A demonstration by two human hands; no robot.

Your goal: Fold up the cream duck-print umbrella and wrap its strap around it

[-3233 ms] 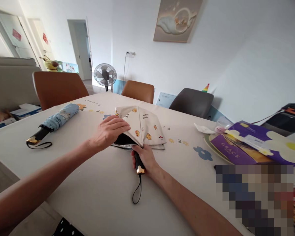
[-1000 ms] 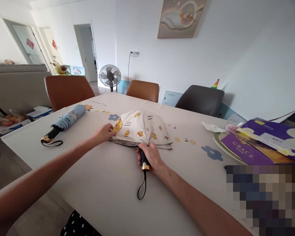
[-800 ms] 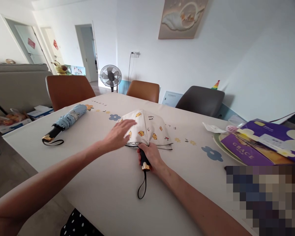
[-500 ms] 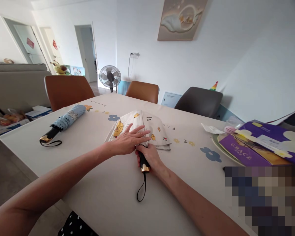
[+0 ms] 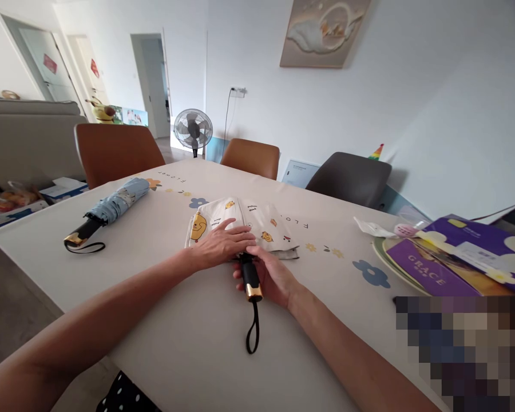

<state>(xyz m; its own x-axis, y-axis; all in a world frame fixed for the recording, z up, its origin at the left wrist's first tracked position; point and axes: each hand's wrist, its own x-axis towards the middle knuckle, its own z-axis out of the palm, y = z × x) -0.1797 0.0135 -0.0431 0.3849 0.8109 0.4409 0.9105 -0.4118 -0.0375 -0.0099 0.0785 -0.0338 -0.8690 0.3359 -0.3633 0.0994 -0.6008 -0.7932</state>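
Note:
A white umbrella [image 5: 264, 220] printed with yellow ducks lies on the table, its canopy loose and spread in folds. Its black handle with a gold end and a wrist strap points toward me. My left hand [image 5: 224, 243] rests palm down across the canopy's lower edge, fingers stretched out to the right. Around the top of the handle, my right hand [image 5: 272, 272] is closed, with the thumb near my left fingertips and other fingertips showing on the handle's left side. Over on the left lies a blue folded umbrella [image 5: 122, 200] with a similar black and gold handle.
The table [image 5: 175, 326] has a pale cloth with printed flowers. At the right, a purple box [image 5: 416, 266] lies on a green-rimmed plate [image 5: 380, 249]. Chairs [image 5: 118, 154] line the far side, with a fan [image 5: 193, 130] behind. A pixelated patch covers the lower right.
My left hand's fingers have drawn closer together on the canopy. The right hand has turned slightly, showing more of the handle. The canopy's folds have shifted a little, and the view has moved slightly.

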